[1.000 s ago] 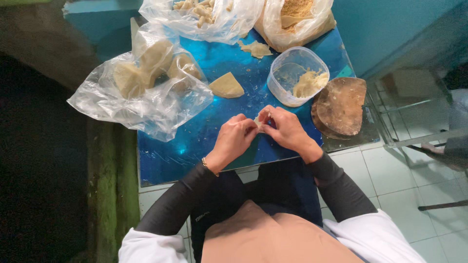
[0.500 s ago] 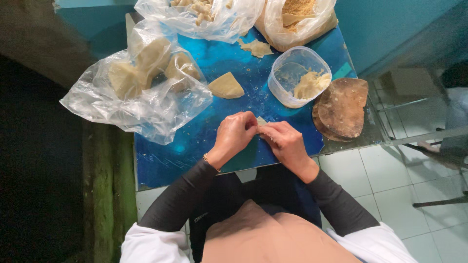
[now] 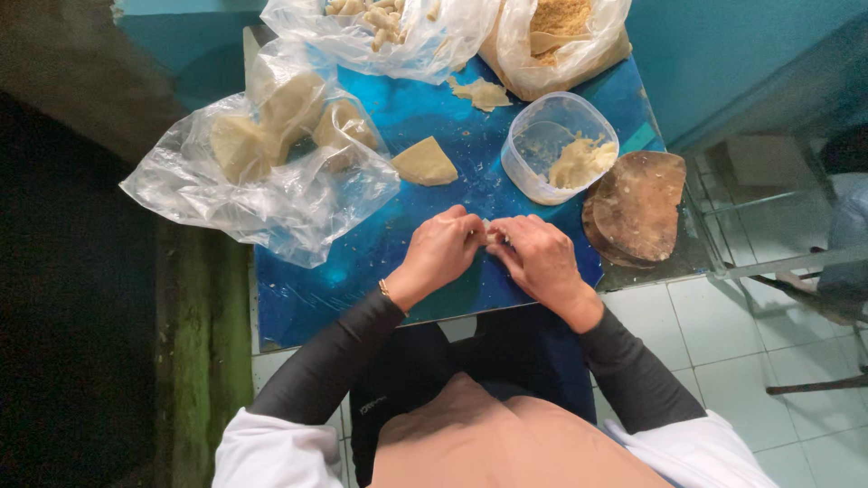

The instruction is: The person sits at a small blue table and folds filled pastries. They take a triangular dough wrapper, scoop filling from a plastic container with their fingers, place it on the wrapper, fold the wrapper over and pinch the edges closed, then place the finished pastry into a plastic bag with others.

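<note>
Both hands (image 3: 493,248) still pinching dough piece (image 3: 493,237), barely shifted

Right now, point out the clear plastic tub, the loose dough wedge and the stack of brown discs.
clear plastic tub (image 3: 529,145): head view, on its bare inner wall.
loose dough wedge (image 3: 423,164): head view, on its flat top face.
stack of brown discs (image 3: 638,206): head view, on the top disc's middle.

A glossy blue tabletop (image 3: 362,271) carries three clear plastic bags (image 3: 262,172) of pale dough pieces, a loose dough wedge (image 3: 423,164), a clear tub (image 3: 553,145) of filling — and, at its right edge, a stack of brown discs (image 3: 637,208).
</note>
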### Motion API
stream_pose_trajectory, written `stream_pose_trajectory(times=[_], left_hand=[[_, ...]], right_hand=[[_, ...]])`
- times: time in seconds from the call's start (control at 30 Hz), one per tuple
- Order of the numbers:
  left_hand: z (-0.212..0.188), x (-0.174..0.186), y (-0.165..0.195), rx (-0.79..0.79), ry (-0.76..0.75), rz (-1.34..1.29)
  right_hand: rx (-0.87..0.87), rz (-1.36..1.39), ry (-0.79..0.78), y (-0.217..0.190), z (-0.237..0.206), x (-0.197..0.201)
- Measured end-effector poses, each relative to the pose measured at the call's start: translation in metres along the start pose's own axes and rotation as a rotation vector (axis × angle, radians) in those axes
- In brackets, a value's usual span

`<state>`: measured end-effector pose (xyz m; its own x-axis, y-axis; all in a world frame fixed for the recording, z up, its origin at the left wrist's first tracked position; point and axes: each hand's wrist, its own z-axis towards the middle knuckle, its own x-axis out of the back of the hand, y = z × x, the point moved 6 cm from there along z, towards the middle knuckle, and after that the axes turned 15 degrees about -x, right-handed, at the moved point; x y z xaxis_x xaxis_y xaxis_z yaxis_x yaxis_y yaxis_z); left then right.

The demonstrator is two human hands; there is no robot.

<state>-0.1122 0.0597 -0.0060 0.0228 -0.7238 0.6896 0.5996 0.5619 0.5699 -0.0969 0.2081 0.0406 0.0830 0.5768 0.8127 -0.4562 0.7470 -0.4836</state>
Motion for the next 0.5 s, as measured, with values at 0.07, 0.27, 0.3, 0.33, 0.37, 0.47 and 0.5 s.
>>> stream_pose_trajectory(times=[0.07,0.27,0.3,0.33,0.37,0.47,0.5], left_hand=[[0.009,-0.001,-0.007,0.032,-0.038,0.0],[0.004,0.014,0.006,-0.091,0.077,-0.071],[0.001,0.016,0.011,-0.179,0.09,-0.082],[0.001,0.017,0.013,-0.213,0.084,-0.051],[0.0,0.016,0.015,-0.244,0.078,-0.022],[0.0,0.011,0.013,-0.244,0.046,0.046],[0.001,0.009,0.011,-0.229,0.031,0.064]], right_hand=[[-0.007,-0.002,0.011,0.0,-0.001,-0.001],[-0.039,0.037,0.017,0.009,0.009,-0.008],[-0.032,0.049,0.03,0.009,0.009,-0.008],[-0.03,0.026,0.039,0.008,0.009,-0.008],[-0.027,0.001,0.045,0.007,0.007,-0.007],[-0.017,-0.081,0.068,0.001,0.001,-0.005],[-0.015,-0.111,0.077,-0.001,0.0,-0.004]])
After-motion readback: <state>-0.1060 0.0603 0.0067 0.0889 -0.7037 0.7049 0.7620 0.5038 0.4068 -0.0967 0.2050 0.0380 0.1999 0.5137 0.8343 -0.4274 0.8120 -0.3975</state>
